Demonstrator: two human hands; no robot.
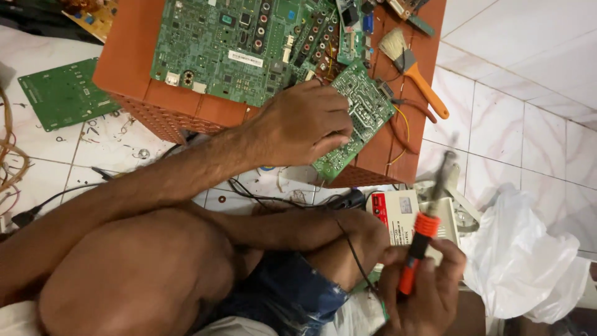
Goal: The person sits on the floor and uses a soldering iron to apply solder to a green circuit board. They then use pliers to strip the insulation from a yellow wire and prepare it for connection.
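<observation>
Left hand (305,124) presses flat on small green rectangular circuit board (357,118); right hand (423,289), well apart, grips orange-handled soldering iron (421,239).

large board (236,50): top cut off by the picture's edge
small board (357,118): near-left part hidden under left hand (305,124)
soldering iron (423,230): tip blurred
orange stool (155,93): far edge out of frame
</observation>
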